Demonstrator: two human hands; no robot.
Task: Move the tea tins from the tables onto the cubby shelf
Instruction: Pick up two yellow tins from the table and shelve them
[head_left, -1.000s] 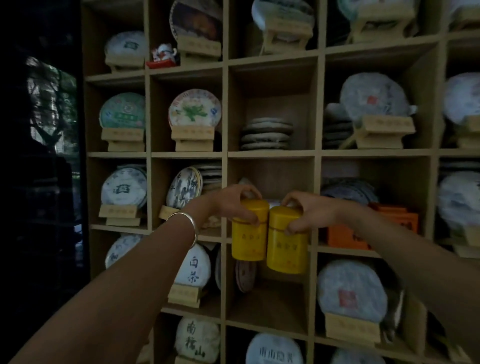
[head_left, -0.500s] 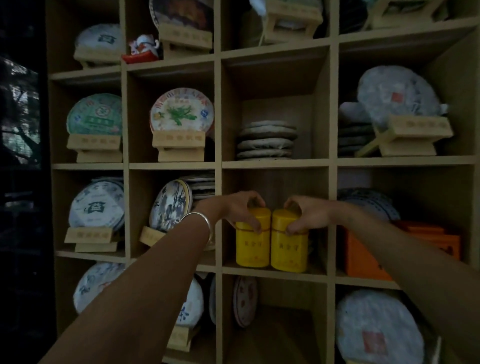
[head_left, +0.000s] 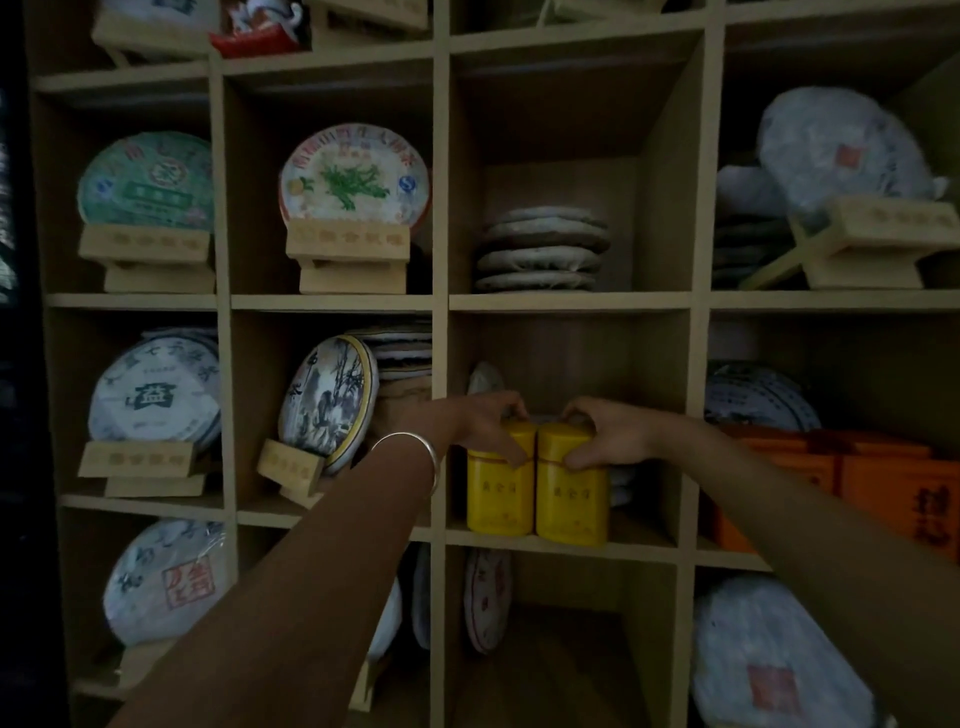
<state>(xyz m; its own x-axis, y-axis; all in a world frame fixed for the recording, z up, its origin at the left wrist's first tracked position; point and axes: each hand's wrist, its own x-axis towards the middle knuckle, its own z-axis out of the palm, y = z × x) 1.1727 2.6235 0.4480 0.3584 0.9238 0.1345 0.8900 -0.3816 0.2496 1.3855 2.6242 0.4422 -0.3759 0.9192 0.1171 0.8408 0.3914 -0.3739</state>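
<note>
Wooden cubby shelf (head_left: 569, 302), dimly lit. Two yellow tea tins (head_left: 537, 483) stand touching in the 6 o'clock compartment; left hand (head_left: 488, 423) and right hand (head_left: 605, 434) have fingers clamped round the lids, probably seating them upright.

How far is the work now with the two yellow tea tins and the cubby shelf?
Done: both tins, the left yellow tin and the right yellow tin, stand upright side by side on the cubby shelf board. In hand: the left hand and the right hand each grip a tin's lid. Left: letting go. The tables are out of view, so remaining tins cannot be judged.
</note>
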